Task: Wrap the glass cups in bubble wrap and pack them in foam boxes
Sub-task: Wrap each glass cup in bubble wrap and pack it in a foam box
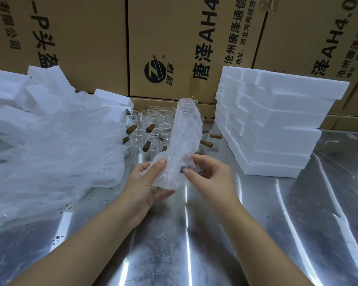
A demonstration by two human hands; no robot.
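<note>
A strip of bubble wrap (pixel 184 137) stands up from between my two hands over the steel table. My left hand (pixel 147 182) grips its lower end, thumb on top and fingers underneath. My right hand (pixel 211 172) pinches the same lower end from the right, where something dark shows through the wrap. Whether a cup is inside I cannot tell. Behind the strip stand several clear glass cups with brown wooden handles (pixel 153 131). White foam boxes (pixel 277 124) are stacked at the right.
A big clear plastic bag (pixel 50 145) with white foam pieces (pixel 6 87) lies at the left. Printed cardboard cartons (pixel 174 48) wall off the back. The shiny steel table (pixel 194 244) stretches toward me.
</note>
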